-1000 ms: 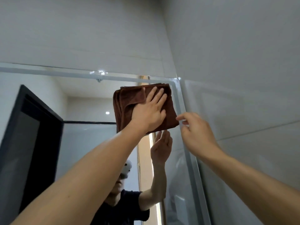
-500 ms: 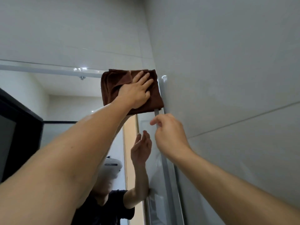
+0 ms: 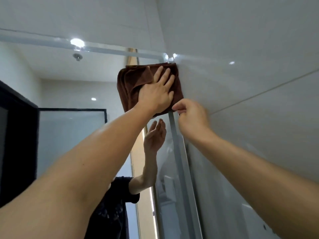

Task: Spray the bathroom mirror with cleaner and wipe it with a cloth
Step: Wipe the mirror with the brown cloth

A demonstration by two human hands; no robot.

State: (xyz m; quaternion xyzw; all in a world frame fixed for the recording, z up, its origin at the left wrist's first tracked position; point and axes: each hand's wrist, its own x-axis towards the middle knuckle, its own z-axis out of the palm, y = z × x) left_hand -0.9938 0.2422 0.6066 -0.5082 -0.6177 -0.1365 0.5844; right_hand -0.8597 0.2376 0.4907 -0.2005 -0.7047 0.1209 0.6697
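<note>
The folded brown terry cloth (image 3: 136, 80) lies flat against the top right corner of the frameless rectangular wall mirror (image 3: 72, 128), its longer side running up and down, and no label or writing can be read on it. The left hand (image 3: 156, 94) presses it with straight, spread fingers. The right hand (image 3: 190, 116) pinches the cloth's lower right corner (thumb against fingertips), beside the pale glossy tiled wall (image 3: 241, 49).

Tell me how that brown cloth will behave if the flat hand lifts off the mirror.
The brown cloth shows soft folds, so it is probably floppy and light. Only the left hand presses it to the mirror, so it would likely drop and unfold.
</note>
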